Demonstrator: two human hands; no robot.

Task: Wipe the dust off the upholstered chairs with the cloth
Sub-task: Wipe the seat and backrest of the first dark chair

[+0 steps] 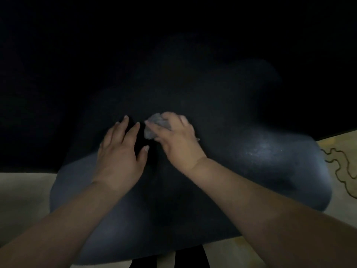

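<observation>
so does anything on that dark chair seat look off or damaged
No damage shows. The only mark is a pale, dusty-looking sheen on the right side of the chair seat, away from where the right hand holds the cloth. The left hand rests flat beside it.

Two bare forearms come into view from the bottom corners, with no sleeve on either up to the frame edge. The left hand (117, 151) has short, pale, rounded fingernails, visible on several fingertips. The right hand (178, 140) shows a crease across the wrist and one short nail. The dim light hides finer detail.
</observation>
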